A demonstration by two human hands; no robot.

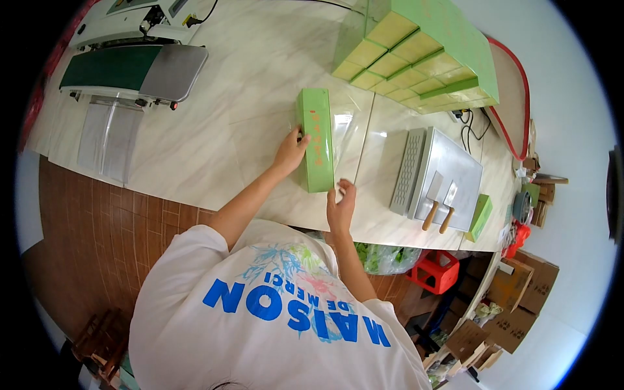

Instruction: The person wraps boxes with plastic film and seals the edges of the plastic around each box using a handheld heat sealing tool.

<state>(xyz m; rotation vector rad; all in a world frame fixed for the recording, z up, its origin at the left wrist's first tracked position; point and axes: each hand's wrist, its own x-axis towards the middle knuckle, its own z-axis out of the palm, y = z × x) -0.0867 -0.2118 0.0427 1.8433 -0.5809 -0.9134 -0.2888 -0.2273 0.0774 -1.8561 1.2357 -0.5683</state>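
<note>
A long green box (318,143) with orange characters lies on the marble-patterned table. My left hand (291,155) grips its left side, with the thumb on the top face. Clear plastic film (348,127) spreads out from beneath the box, showing glossy on the right. Beside the box's near right corner, my right hand (341,207) is closed in a pinch, apparently on the film's edge. The film between those fingertips is too faint to follow fully.
Stacked green boxes (422,55) stand at the back right. A metal hot plate (448,175) carries two wooden-handled scrapers (434,198), with another green box (479,216) beside it. A sealing machine (117,68) with a green belt sits far left. A red stool (434,270) is below the table.
</note>
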